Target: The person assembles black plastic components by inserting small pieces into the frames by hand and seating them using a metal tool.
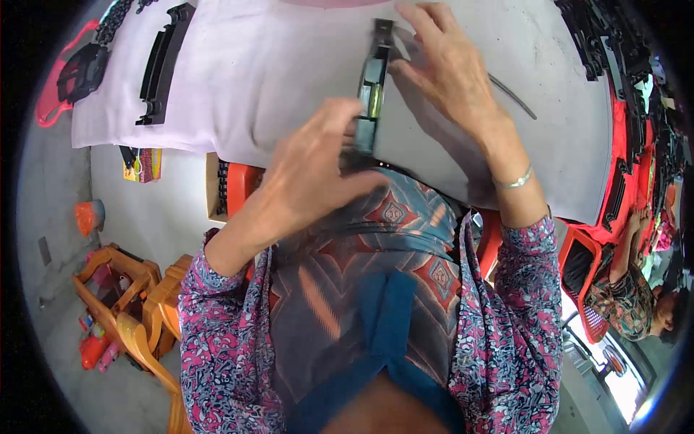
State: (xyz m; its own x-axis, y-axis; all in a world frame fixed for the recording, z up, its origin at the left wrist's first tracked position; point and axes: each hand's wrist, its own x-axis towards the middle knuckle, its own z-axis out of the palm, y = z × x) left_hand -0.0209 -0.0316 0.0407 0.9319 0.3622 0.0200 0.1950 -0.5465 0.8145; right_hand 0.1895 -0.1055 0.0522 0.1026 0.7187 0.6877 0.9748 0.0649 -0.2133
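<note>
A narrow dark bar [366,132] with a yellow-green insert near its middle, much like a small spirit level, is at the near edge of the cloth-covered table. It points away from me and is slightly blurred. My left hand [307,163] is at its left side, thumb spread away and fingertips close against the bar; motion blur hides whether they touch. Over the bar's far right side, my right hand [452,69] has thumb and fingers apart, the thumb tip close to the bar. Neither hand visibly grips it.
A longer black plastic part [163,69] lies on the left of the table [267,65]. A thin dark strip [513,96] is right of my right hand. Several black parts [578,40] pile up at the right edge, near another person [625,304]. Wooden furniture [134,318] stands lower left.
</note>
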